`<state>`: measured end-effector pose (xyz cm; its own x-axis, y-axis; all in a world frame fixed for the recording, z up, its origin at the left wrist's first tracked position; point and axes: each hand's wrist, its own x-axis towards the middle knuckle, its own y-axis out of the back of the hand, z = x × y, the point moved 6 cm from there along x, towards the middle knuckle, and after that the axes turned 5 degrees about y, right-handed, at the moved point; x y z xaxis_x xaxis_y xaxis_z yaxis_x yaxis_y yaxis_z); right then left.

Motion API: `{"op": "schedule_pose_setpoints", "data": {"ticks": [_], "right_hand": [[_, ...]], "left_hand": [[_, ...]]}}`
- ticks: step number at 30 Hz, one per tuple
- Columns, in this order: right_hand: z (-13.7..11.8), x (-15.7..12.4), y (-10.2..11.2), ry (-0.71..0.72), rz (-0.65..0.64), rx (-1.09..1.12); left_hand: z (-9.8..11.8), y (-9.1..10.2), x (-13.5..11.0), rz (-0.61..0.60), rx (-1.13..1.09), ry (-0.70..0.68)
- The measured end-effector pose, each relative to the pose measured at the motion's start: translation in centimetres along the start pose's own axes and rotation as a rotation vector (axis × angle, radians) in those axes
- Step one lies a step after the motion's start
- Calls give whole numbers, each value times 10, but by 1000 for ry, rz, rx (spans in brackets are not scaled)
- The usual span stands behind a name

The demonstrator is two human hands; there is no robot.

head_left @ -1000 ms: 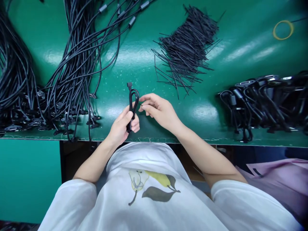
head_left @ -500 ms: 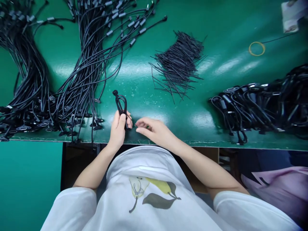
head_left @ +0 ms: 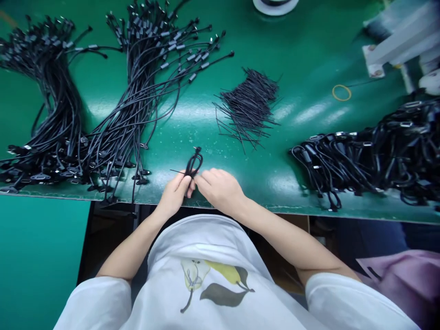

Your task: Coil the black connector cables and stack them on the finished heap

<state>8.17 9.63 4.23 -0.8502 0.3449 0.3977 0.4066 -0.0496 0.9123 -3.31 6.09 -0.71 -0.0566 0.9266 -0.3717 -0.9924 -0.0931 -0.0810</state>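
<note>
A black cable (head_left: 194, 161), folded into a small looped bundle, stands upright in my left hand (head_left: 175, 195), whose thumb and fingers are closed round its lower part near the table's front edge. One end of a thin black twist tie (head_left: 176, 171) juts out to the left of the bundle. My right hand (head_left: 222, 190) is closed in a pinch right against the bundle's right side. Its fingertips seem to be on the tie's other end, which they mostly hide. Beyond the hands lies a loose pile of similar black twist ties (head_left: 247, 105).
Long black cables (head_left: 134, 96) with connectors lie in two bunches at the left of the green table (head_left: 192, 123). Several coiled cables (head_left: 343, 160) are heaped at the right. A yellow ring (head_left: 341, 92), a white fixture (head_left: 374, 62) and a white spool (head_left: 275, 7) are farther back.
My right hand has come left, from apart to against the cable bundle, and closed tighter. The bundle has moved right and tilted; the tie's end now sticks out leftward. The view has shifted too.
</note>
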Motion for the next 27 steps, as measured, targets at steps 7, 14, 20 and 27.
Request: {"op": "schedule_pose_setpoints", "data": {"ticks": [7, 14, 20, 27], "right_hand": [[-21, -2, 6, 562, -53, -158], [-30, -12, 5, 684, -148, -236], [-33, -11, 15, 755, -130, -236], [-38, -13, 4, 676, -276, -406]], "left_hand": [[-13, -9, 4, -223, 301, 215], [-28, -18, -3, -406, -88, 372], [-29, -21, -11, -468, -362, 477], [-33, -27, -9, -457, -464, 573]]}}
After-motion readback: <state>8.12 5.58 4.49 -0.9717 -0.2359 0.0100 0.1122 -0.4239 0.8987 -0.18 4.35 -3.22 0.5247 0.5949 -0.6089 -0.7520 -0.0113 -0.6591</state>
